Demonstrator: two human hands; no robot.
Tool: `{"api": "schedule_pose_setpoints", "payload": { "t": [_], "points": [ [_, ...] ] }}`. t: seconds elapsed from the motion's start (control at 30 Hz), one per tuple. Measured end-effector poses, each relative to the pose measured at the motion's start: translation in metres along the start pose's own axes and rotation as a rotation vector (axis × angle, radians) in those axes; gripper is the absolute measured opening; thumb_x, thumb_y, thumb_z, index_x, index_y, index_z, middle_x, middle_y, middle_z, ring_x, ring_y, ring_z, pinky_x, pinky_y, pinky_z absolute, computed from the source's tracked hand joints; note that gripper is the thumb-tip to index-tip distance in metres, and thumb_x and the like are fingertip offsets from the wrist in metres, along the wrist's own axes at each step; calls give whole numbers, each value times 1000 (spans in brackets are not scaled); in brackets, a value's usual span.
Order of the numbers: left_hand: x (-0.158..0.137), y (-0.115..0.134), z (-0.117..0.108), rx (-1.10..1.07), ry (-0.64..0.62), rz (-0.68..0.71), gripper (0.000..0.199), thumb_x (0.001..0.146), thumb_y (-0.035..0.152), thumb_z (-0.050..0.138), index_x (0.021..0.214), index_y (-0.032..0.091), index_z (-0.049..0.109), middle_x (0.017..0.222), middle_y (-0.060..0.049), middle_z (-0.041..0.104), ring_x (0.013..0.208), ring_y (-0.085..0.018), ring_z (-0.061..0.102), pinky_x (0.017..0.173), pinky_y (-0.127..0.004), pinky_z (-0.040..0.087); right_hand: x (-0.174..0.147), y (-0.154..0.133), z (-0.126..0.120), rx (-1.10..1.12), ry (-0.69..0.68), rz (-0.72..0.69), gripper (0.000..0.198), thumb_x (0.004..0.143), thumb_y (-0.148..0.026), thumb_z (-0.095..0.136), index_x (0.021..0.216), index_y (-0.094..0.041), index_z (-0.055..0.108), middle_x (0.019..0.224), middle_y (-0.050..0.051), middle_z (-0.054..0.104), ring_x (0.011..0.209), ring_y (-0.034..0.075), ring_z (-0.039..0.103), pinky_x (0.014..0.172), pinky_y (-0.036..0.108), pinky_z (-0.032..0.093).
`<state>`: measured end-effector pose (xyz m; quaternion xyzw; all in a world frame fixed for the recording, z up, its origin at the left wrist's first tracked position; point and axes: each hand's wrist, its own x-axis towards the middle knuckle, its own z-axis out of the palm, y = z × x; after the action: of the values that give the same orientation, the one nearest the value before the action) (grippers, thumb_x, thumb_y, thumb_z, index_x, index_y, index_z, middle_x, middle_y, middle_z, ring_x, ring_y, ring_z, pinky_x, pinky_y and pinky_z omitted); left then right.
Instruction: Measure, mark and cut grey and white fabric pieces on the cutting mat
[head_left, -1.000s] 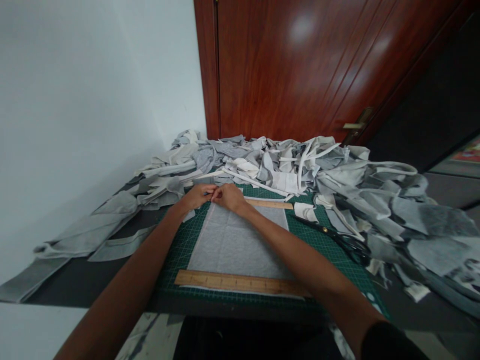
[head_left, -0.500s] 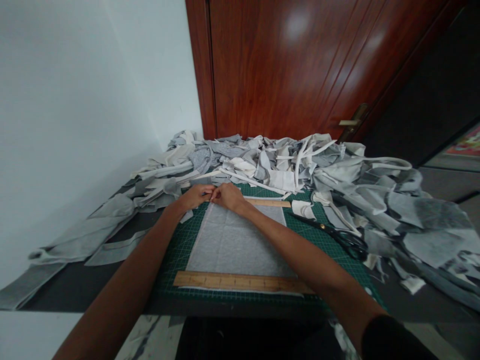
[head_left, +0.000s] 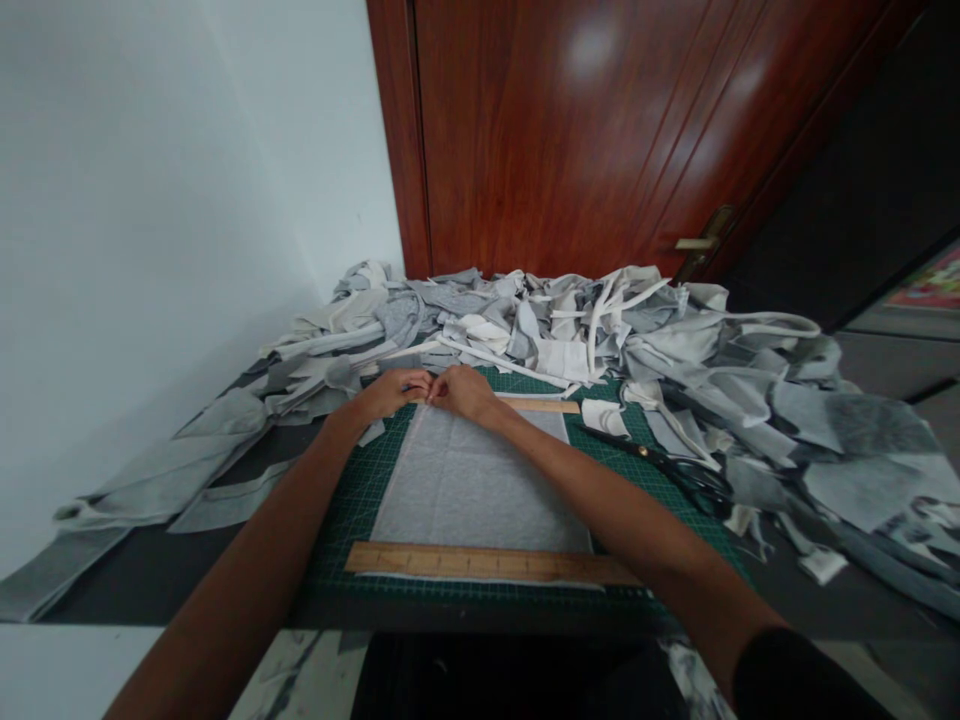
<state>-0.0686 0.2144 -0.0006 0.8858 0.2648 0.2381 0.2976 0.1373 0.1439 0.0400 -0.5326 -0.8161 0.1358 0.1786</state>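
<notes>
The grey cloth [head_left: 480,480], seemingly light, soft and best gripped by its edges, is being supported by the green mat [head_left: 360,480], its far left corner being covered by the left hand [head_left: 394,391] and right hand [head_left: 463,390], fingertips bunched, any clamping not being discernible.

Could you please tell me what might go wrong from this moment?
1. The near ruler could be nudged askew: the right forearm crosses the picture at its right end.
2. The left hand and right hand meet at the far-left corner of the grey fabric, so a small pull might wrinkle it or shift the far ruler.
3. The scissors lie beside loose scraps, which might snag on them.
</notes>
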Motion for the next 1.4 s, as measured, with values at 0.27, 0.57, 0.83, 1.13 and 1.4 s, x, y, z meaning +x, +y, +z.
{"api": "schedule_pose_setpoints", "payload": {
  "t": [0.27, 0.57, 0.83, 1.13, 1.4],
  "points": [
    [-1, 0, 0, -5, 10, 4, 36, 95, 50, 63, 92, 16, 75, 99, -9, 77, 89, -20, 71, 89, -29, 53, -5, 6, -7, -26, -17, 1, 13, 91, -24, 74, 97, -26, 86, 96, 4, 83, 94, 21, 77, 81, 24, 55],
    [-1, 2, 0, 51, 9, -14, 46, 97, 58, 59, 103, 16, 76, 104, -9, 79, 96, -21, 73, 94, -29, 53, -8, 15, -14, -62, -39, 2, 13, 89, -23, 76, 96, -23, 86, 95, 6, 83, 93, 21, 76, 80, 24, 54],
    [-2, 2, -1, 51, -13, -56, 52, 96, 63, 57, 111, 17, 76, 114, -11, 77, 102, -26, 72, 98, -35, 54, -18, 20, -23, -85, -59, 0, 15, 91, -22, 74, 100, -20, 86, 99, 7, 83, 94, 20, 77, 79, 22, 53],
    [3, -5, 2, 266, -69, 123, 42, 106, 34, 42, 113, 20, 80, 101, -10, 72, 97, -23, 65, 95, -34, 48, -25, 24, -31, -92, -73, -7, 15, 91, -21, 74, 99, -20, 86, 99, 6, 83, 93, 19, 76, 76, 21, 51],
    [6, -4, 5, 355, -94, 168, 42, 99, 13, 43, 114, 22, 81, 94, -7, 65, 92, -20, 59, 91, -31, 47, -28, 31, -33, -106, -76, 13, 14, 90, -23, 75, 98, -22, 86, 96, 5, 83, 90, 19, 76, 76, 21, 51]
  ]
}}
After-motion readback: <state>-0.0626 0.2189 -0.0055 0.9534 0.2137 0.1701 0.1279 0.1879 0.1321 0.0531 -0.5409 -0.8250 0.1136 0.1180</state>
